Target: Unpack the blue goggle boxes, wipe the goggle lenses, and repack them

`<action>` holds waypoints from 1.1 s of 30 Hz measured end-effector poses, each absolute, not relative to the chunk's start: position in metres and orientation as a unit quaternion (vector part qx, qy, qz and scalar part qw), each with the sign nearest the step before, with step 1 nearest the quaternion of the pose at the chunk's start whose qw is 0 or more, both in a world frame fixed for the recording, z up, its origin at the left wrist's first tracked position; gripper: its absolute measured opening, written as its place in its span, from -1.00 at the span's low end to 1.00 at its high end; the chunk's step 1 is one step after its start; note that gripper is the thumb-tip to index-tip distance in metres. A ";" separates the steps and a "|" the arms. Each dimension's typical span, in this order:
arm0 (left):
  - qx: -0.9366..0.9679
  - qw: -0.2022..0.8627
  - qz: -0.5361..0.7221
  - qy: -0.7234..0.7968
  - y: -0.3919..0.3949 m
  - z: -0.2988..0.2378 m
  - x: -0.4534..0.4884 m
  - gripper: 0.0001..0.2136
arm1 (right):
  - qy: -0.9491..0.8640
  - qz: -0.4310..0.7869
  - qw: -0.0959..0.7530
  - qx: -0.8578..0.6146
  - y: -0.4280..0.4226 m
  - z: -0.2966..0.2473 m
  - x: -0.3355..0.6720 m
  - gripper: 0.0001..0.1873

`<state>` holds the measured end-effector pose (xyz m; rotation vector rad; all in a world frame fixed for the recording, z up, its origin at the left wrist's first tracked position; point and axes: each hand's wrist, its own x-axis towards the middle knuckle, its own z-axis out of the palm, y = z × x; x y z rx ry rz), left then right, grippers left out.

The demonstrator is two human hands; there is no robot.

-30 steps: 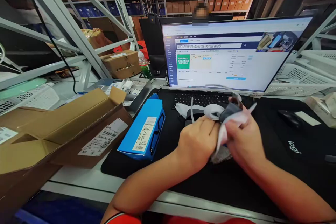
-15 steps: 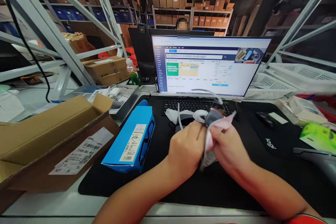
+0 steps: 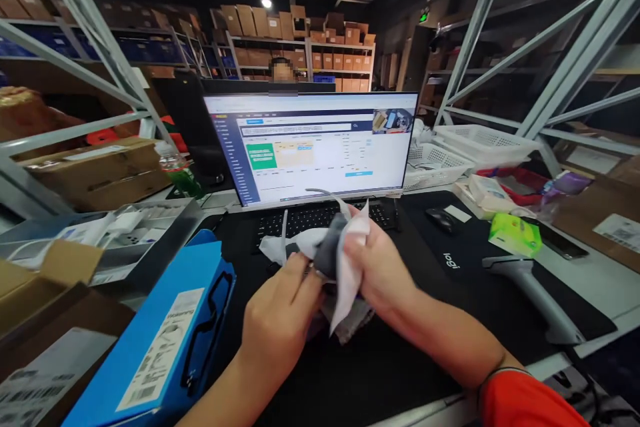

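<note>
Both hands are closed on one bundle held just above the mat [image 3: 400,360]. The left hand [image 3: 280,310] clasps the lower end of a pale pouch [image 3: 350,273] with its thumb against the grey part [image 3: 327,250] that sticks out of the top. The right hand [image 3: 383,267] pinches the pouch's loose flap between thumb and fingers. A white cable [image 3: 320,193] arcs up out of the bundle and away from the grip, over the keyboard [image 3: 310,217] just beyond it.

The main risk, as I judge it, is the grey part slipping. The pouch looks thin and slack, and each hand seems to hold more film than solid, so a pull on the flap could let the part slide free and drop onto the keys or the mat below. The cable is the second worry, since its free loop hangs near the foot of the monitor [image 3: 310,140] and a quick tug could catch it there or kink it. The film could also tear if the two hands pull apart too hard.

The blue box [image 3: 165,340] lies close to the left of the grip, beside the left forearm, where an elbow swing could nudge it. The scanner [image 3: 535,287] sits well to the right and looks safe.
</note>
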<state>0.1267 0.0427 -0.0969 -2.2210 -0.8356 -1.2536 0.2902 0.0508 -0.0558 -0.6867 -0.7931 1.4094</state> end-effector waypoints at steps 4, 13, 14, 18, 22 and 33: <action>-0.775 0.140 -0.472 -0.396 0.046 -0.100 0.122 -0.81 | -0.386 0.549 0.672 -0.314 0.043 -0.083 0.259 -0.15; -0.815 0.158 -0.461 -0.313 0.050 -0.103 0.130 -0.87 | -0.311 0.676 0.608 -0.279 0.075 -0.038 0.304 -0.24; -0.823 0.151 -0.450 -0.311 0.050 -0.102 0.130 -0.90 | -0.302 0.687 0.602 -0.273 0.077 -0.036 0.307 -0.31; -0.805 0.180 -0.432 -0.365 0.052 -0.104 0.128 -0.83 | -0.327 0.620 0.651 -0.290 0.076 -0.048 0.299 -0.35; -0.778 0.177 -0.434 -0.418 0.051 -0.107 0.123 -0.73 | -0.436 0.461 0.668 -0.389 0.060 -0.075 0.277 -0.21; -0.768 -0.118 -0.436 -0.453 0.055 -0.092 0.113 -0.44 | -0.563 0.398 0.613 -0.386 0.078 -0.082 0.291 -0.10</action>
